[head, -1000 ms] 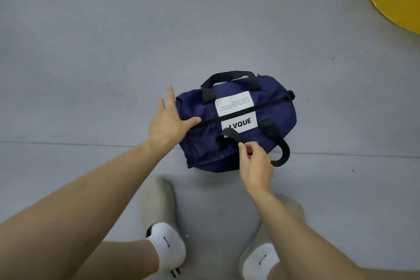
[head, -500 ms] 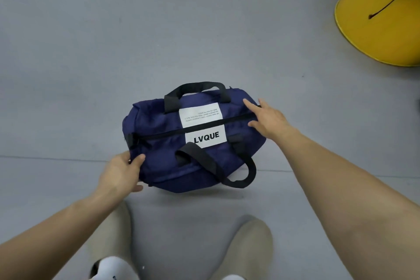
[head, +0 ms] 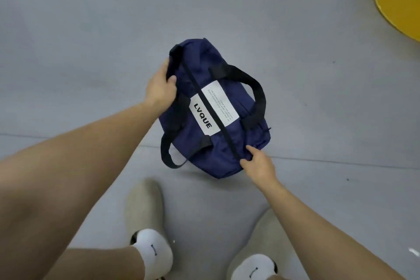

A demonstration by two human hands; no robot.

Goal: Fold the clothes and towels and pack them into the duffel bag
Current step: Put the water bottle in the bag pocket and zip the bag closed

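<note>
The navy duffel bag [head: 236, 136] lies on the grey floor [head: 91, 29] between my two grips, both bare hands; the left grip [head: 160, 85] grasps its far end, thumb curled over the top edge; the right grip [head: 259, 166] pinches the near end, right where the black zip [head: 211, 107] stops. The zip is closed, with the white label [head: 202, 118] on both sides of it; one black handle [head: 256, 91] arches off to the right, the other [head: 166, 152] loops down on the left.

Half a second ago the bag sat crosswise, zip running left to right, with a grip at each side; now it is turned, zip pointing away from me and leftward, so my left grip is at the far end and my right at the near one.

A seam in the floor passes under the near end; my two slippers [head: 145, 207] stand just short of it; a yellow object [head: 400, 7] sits well apart at the upper right; bare floor spreads left and beyond.
</note>
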